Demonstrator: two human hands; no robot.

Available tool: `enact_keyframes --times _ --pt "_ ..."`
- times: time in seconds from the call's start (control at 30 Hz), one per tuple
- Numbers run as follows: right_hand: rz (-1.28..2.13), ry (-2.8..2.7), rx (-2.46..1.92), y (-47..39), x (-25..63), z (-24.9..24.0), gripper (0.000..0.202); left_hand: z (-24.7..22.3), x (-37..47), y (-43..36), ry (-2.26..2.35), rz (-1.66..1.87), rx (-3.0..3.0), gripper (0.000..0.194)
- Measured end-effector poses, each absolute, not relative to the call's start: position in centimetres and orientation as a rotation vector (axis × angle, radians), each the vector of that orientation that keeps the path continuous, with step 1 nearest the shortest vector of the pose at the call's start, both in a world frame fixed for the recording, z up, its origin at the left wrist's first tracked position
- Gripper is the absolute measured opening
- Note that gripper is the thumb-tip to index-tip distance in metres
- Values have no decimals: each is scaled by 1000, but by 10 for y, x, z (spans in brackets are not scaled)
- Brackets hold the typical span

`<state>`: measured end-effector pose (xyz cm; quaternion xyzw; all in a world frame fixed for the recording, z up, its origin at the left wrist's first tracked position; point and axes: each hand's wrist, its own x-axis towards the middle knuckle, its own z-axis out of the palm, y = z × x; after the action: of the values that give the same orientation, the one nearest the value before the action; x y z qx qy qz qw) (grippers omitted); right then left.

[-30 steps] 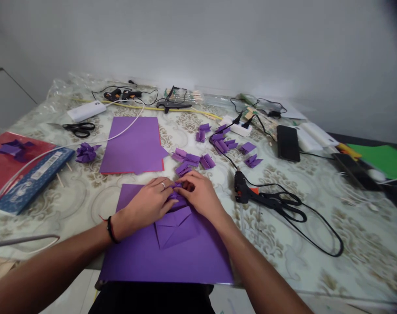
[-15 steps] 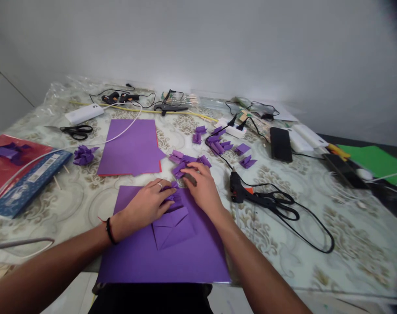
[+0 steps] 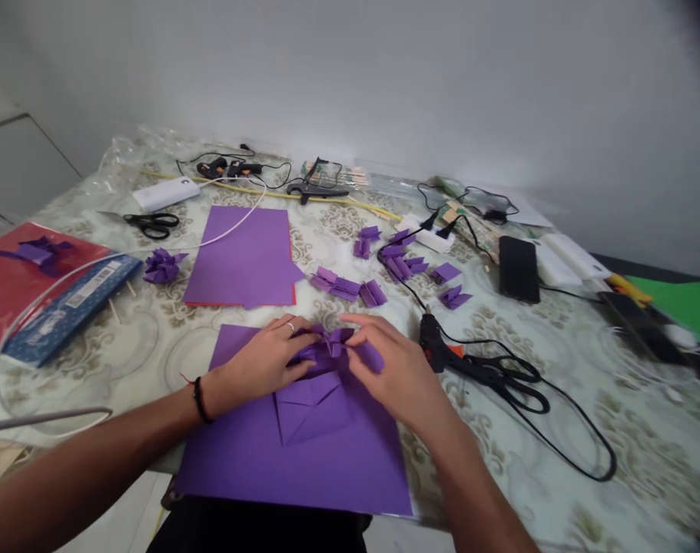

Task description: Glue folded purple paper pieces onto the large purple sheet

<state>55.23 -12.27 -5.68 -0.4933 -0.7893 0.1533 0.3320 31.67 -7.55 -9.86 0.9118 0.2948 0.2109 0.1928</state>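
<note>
My left hand [image 3: 276, 355], ringed on one finger, is closed on some folded purple paper, mostly hidden beneath its fingers. A small folded purple paper piece [image 3: 333, 342] meets it, pinched between the thumb and finger of my right hand [image 3: 387, 365]; whether the two are joined I cannot tell. Just below, a larger folded purple paper [image 3: 315, 411] with creased flaps lies on a purple sheet [image 3: 257, 468] at the table's front edge. More small folded pieces [image 3: 345, 288] lie in a loose group beyond my right hand.
A glue gun [image 3: 436, 342] rests against black scissors [image 3: 514, 376] on the right, its cord looping forward. Purple sheets [image 3: 243, 253], a purple paper flower [image 3: 162, 266] and other scissors [image 3: 154, 224] lie to the left. At the back is a power strip [image 3: 427, 234]; a phone [image 3: 518, 269] lies right.
My right hand has drawn a small folded piece from the group back toward me, up to the paper in my left hand. My left hand stays in place over the sheet.
</note>
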Motion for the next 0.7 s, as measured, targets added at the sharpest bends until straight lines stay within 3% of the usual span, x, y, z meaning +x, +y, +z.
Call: enact_keyframes --times 0.33,0.7 --pt "184 -2390 -1151 -123 537 -78 21 -92 316 -76 832 545 2537 31" --pt "253 -2416 -1137 -122 532 -84 17 -82 304 -66 684 486 2530 44"
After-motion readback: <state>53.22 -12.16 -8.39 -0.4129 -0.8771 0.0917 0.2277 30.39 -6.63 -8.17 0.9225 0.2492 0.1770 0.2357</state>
